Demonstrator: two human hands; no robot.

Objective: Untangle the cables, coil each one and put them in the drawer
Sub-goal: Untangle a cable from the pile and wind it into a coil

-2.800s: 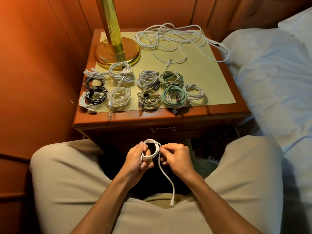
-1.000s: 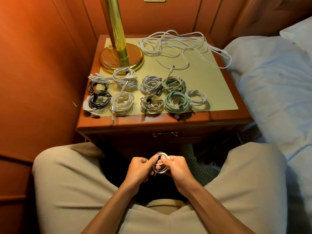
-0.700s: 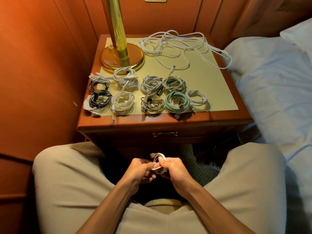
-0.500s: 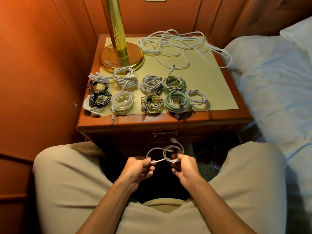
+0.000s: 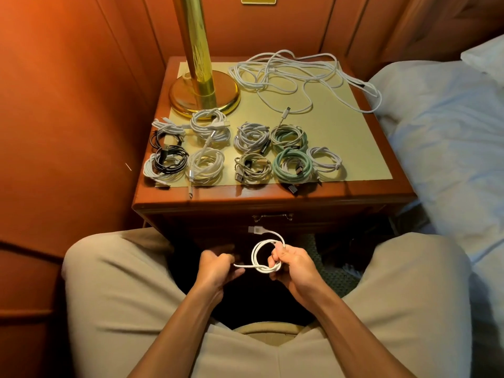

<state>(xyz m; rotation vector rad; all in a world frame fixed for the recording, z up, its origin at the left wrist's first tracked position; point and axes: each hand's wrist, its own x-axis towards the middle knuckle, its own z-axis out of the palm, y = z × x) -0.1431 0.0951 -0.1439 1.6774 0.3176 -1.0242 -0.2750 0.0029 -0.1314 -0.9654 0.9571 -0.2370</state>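
- The right hand [image 5: 293, 264] holds a small coil of thin white braided cable [image 5: 262, 255] between the knees, in front of the wooden bedside counter [image 5: 272, 197]; its fingers [image 5: 276, 253] are curled around the right side of the loop.
- One end of this cable, with a white plug [image 5: 255, 229], stands free above the coil, just below the brass drawer handle [image 5: 272, 216].
- The left hand [image 5: 216, 268] pinches the other end of the same cable, which leaves the bottom of the loop to the left; its fingers are closed on it.
- The drawer front is in shadow, and I cannot tell if it is closed.
- On the pale yellow mat [image 5: 354, 148] of the counter lie many coiled cables in two rows: white ones, black ones [image 5: 170, 159] at the left, two mint green ones [image 5: 291, 165] at the right.
- Behind them a loose tangle of long white cables [image 5: 289, 77] is spread near the far edge, beside the round golden lamp base [image 5: 204, 96].
- A bed with a white sheet [image 5: 450, 126] is at the right.
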